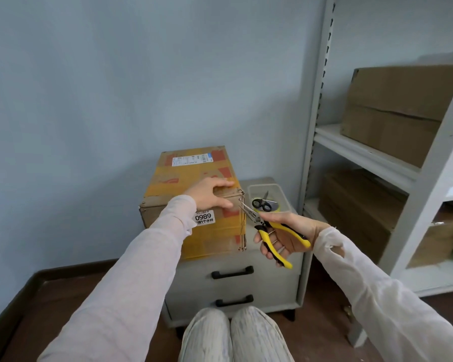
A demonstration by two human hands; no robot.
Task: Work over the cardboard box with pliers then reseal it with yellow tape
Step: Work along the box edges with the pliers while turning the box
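the cardboard box (191,176) stands on the left part of a low grey drawer cabinet (236,286), whose top is the surface here, close to a pale blue wall. broad bands of yellow tape (212,236) cover much of the box's top and front. a white shipping label (191,160) lies on the far part of its top and a small white sticker (205,218) reading 0989 sits on its front. the left hand (211,195) lies over the near top edge of the box, fingers straight and spread, some on the top and some on the front face, holding nothing. the right hand (290,236) is curled round the yellow-handled pliers (262,223), one handle under the thumb and the other across the fingers, the handles spread apart. the pliers' thin nose points at the near right vertical edge of the box, just under the top corner, jaws slightly parted; whether the tips touch the cardboard i cannot tell. just beside the box on the right, a clear plastic tub (280,188) holds black-handled scissors (262,204). a white shelf rack (364,152) to the right carries brown cartons (398,108). the person's knees (233,335) show at the bottom.
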